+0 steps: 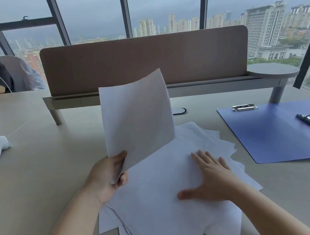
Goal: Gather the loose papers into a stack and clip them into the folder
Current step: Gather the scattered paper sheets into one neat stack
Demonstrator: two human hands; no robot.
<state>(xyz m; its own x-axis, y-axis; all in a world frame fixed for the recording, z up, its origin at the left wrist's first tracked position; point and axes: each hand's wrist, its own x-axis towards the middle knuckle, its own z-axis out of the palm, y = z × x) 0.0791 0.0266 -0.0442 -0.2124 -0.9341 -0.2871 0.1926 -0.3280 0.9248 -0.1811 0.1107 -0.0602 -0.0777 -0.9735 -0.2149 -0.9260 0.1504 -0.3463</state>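
Papers (167, 204) fanned loose at the tabletop's near edge, folder (282, 136) lying open toward the right edge.
I've got my left hand (107, 179) pinching one sheet (136, 117) by its lower corner, upright, long axis near vertical, top curling over: thin, floppy, slippery, so I'd grip whole edges, not corners. Right hand (211, 177) lies spread flat on the pile, pinning it. Sheets point every way, none squared. Both folder clips (244, 107) hold nothing.

Head view, down over desk (39, 172)
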